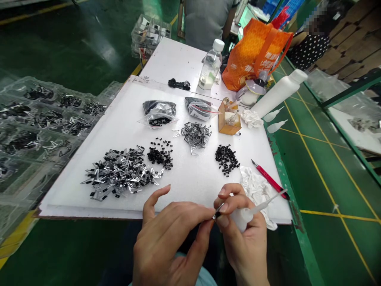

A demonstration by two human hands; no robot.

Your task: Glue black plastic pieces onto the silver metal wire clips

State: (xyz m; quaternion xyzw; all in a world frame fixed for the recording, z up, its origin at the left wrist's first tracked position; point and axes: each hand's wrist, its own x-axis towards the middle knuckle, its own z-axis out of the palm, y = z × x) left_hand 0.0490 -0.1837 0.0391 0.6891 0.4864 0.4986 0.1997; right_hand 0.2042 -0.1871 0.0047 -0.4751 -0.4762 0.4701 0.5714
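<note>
The fingers (205, 212) of our left hand (166, 242) pinch a tiny black-and-metal clip (216, 215) at five o'clock, over the table's (184, 190) near edge. Our right hand (247, 234) wraps a squeeze bottle (241, 219). A loosened pinch could drop the clip to the floor (59, 254).

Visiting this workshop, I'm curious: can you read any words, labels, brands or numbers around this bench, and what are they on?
Nothing here can be read for certain.
The orange bag: printed characters, too blurred to read.
The blue and red packaging at the far edge: too small and blurred to read.
</note>
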